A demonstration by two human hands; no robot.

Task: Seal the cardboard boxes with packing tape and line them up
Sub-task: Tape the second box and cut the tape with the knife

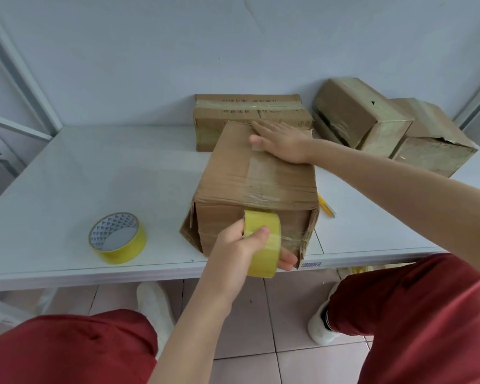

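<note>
Cardboard box (227,173) sits on table (94,167), at near edge. Right hand (283,142) lies flat on its top, fingers straight. Left hand (239,245) grips yellow tape roll (262,239) against box's near face. Spare roll (117,238) lies left. Taped boxes (360,112) far and right.

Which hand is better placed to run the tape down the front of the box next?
Probably the left. The left hand grips the tape roll right against the front of the box, while the right hand lies flat on top, apparently steadying it.
</note>
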